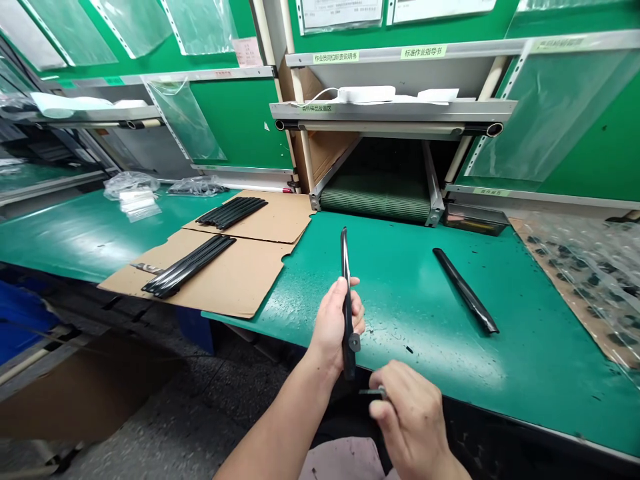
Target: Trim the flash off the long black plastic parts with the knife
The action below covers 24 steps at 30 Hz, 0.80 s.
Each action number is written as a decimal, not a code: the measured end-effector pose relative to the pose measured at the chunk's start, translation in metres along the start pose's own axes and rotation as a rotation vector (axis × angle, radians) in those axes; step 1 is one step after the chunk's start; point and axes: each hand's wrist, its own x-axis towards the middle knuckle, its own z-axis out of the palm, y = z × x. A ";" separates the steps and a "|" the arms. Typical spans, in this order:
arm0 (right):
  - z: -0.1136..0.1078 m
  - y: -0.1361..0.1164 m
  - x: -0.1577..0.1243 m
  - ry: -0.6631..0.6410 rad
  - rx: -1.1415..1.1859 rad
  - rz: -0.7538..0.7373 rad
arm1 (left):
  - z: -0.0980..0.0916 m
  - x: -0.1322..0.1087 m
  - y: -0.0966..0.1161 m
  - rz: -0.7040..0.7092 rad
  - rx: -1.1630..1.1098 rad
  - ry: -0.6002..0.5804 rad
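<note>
My left hand (336, 325) is closed around a long, thin black plastic strip (345, 267), holding it edge-up over the near edge of the green table (400, 293); the strip's lower end carries a small round tab. My right hand (413, 417) is just below it, fingers pinched on a small thin metal tool (373, 392) whose tip points toward the strip's lower end. A second black strip (465, 290) lies flat on the table to the right, apart from both hands.
Cardboard sheets (235, 280) at left hold two bundles of black strips (187, 265) (233, 212). A belt conveyor opening (377, 197) sits at the back. Clear plastic bags with small dark parts (585, 267) lie at right. Blue crates (20, 320) stand below left.
</note>
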 end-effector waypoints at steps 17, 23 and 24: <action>-0.002 0.006 -0.001 0.092 0.381 0.410 | 0.003 -0.007 -0.011 -0.116 0.095 -0.089; 0.003 0.008 0.005 0.386 0.104 0.238 | 0.007 -0.011 -0.014 -0.152 0.064 -0.071; 0.004 0.009 0.006 0.461 0.054 0.270 | 0.008 -0.012 -0.014 -0.150 0.063 -0.060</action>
